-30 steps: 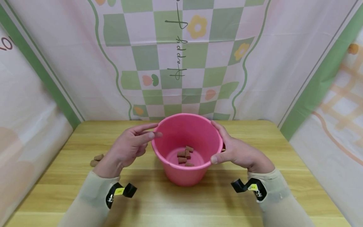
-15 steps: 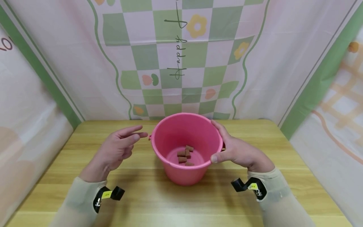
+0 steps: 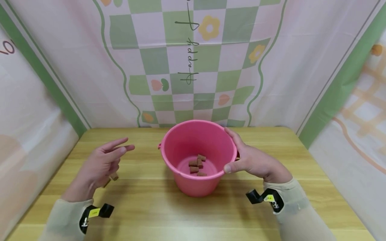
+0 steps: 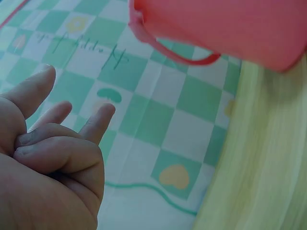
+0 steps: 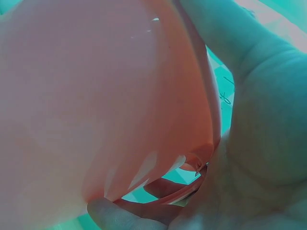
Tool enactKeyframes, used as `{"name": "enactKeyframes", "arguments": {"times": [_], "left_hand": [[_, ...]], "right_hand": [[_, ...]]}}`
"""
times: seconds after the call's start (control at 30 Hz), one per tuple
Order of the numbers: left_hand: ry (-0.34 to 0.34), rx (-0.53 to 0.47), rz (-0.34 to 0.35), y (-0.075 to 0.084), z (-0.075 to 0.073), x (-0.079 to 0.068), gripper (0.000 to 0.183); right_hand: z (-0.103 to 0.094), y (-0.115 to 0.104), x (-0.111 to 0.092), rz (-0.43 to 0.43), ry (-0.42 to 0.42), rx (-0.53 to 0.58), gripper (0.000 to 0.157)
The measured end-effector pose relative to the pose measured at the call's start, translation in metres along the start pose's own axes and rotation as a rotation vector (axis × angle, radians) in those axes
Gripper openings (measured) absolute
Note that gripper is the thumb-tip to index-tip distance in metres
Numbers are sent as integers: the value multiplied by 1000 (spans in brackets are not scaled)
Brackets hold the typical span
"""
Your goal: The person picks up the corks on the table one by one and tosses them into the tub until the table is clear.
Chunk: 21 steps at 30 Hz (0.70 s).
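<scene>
A pink bucket point(image 3: 196, 188) stands upright at the middle of the table. Several small brown cylindrical pieces point(image 3: 194, 170) lie on its floor. My right hand point(image 3: 251, 162) grips its right side, thumb over the rim and fingers around the outside, near the handle in the right wrist view. To the left, apart from the bucket, my left hand point(image 3: 101, 162) hovers with nothing in it; in the left wrist view some fingers point(image 4: 100, 122) reach out while others fold toward the palm. Small tan pieces point(image 3: 114, 176) on the table show beside it, partly hidden by the hand.
The wooden table point(image 3: 169, 221) reaches back to a checkered fabric curtain point(image 3: 208, 58), with more fabric along both sides. The bucket's pink handle point(image 4: 188, 61) hangs down on its left side in the left wrist view.
My left hand has moved left, from the bucket's left rim to near the tan pieces. The right hand and the bucket have stayed in place.
</scene>
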<state>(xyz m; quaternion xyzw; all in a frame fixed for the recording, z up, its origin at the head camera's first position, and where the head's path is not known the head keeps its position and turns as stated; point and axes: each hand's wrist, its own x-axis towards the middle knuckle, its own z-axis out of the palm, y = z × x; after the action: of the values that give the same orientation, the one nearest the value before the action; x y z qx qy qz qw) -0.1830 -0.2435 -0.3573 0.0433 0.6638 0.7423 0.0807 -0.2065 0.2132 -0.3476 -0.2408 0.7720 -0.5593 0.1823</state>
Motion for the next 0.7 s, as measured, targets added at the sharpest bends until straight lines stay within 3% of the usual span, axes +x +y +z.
{"name": "enactKeyframes", "arguments": {"times": [0.27,0.47,0.7], "left_hand": [[10,11,5,-14,-28,-9,48],[15,-43,22,-22,-48,-15,33],[38,-81,62,-29,-69,-24,34]], "right_hand": [[1,-1,0,0,2,0,118],[2,-1,0,14,6,9,116],[1,0,0,9,6,11,116]]}}
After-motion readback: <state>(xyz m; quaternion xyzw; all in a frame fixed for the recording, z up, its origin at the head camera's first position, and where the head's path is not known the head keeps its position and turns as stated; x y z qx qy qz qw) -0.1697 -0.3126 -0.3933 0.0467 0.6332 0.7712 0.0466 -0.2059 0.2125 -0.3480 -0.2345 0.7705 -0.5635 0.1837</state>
